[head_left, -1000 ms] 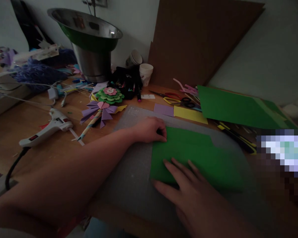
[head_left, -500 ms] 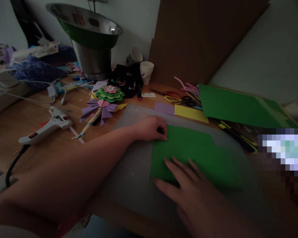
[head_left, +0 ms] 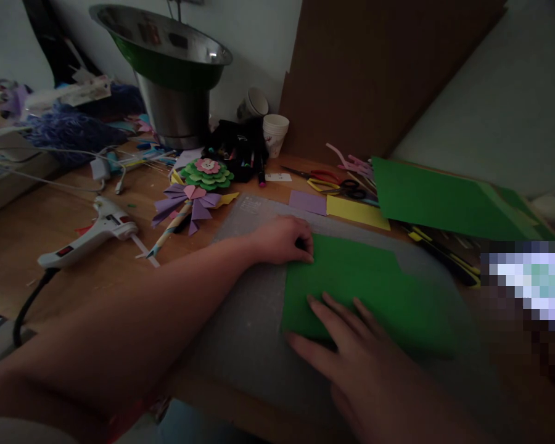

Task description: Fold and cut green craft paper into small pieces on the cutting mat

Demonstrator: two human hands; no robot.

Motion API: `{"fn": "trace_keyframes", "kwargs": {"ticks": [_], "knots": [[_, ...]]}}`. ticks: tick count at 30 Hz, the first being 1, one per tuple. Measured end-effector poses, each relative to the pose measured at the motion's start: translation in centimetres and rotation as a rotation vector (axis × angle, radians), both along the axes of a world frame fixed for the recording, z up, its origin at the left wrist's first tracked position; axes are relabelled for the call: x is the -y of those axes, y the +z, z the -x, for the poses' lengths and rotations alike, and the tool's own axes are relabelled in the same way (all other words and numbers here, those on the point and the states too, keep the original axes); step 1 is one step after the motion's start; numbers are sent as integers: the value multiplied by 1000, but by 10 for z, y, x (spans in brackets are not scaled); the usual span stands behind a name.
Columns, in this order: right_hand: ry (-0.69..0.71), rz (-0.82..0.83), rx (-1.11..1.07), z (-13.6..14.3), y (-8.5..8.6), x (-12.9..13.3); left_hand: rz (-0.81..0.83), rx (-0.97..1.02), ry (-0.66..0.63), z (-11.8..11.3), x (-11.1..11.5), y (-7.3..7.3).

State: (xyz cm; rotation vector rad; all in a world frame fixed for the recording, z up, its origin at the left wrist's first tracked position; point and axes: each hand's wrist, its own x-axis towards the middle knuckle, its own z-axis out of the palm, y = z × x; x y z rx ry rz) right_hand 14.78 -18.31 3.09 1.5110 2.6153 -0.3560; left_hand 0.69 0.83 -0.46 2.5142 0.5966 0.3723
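Observation:
A green paper sheet, apparently folded with its layers offset at the right, lies on a grey cutting mat. At the sheet's upper left corner, my left hand is closed, its curled fingers and thumb gripping the edge. My right hand rests open on the lower part of the paper, fingers spread, with the thumb near the lower left corner. The sheet's right end looks blurred and dim.
A hot glue gun lies at left beside a paper flower. Behind the mat are purple paper, yellow paper and scissors. A utility knife and a larger green sheet lie right. A metal bucket stands behind.

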Motion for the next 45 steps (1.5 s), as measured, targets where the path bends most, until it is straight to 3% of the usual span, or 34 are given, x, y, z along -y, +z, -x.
{"fn": "trace_keyframes", "kwargs": {"ticks": [15, 35, 45], "knots": [[17, -83, 23, -1, -9, 5, -35, 44, -1, -1, 2, -4], [-10, -27, -6, -2, -8, 4, 2, 6, -36, 0, 0, 1], [-3, 82, -75, -1, -9, 1, 12, 11, -26, 1, 1, 2]]}}
